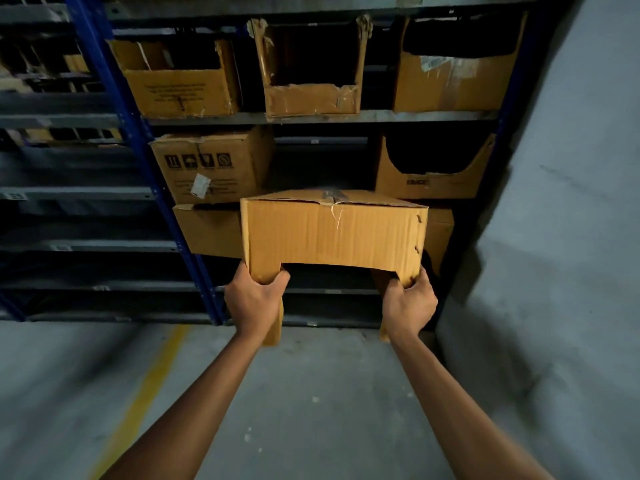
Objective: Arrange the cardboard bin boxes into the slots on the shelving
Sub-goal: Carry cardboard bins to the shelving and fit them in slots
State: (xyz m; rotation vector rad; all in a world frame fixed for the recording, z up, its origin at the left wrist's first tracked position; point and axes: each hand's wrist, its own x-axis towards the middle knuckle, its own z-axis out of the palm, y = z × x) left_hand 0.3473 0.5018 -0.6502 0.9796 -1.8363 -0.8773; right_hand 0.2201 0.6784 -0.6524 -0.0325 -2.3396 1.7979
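Blue-framed shelving [129,109] with 3 cardboard bins [313,72] on 1 shelf, 2 boxes [211,164] below.

Tan cardboard against blue and grey steel

The held bin box [334,233] is ribbed golden tan; the shelving upright [114,98] at upper left is deep blue, its shelf beams [381,116] grey; a yellow line [145,393] crosses the grey floor [311,410] at lower left.

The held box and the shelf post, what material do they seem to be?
Box: corrugated cardboard, matte brown; fine ribbing, torn edges and creases show. Post: probably steel, painted glossy blue; its thin, straight profile suggests metal.
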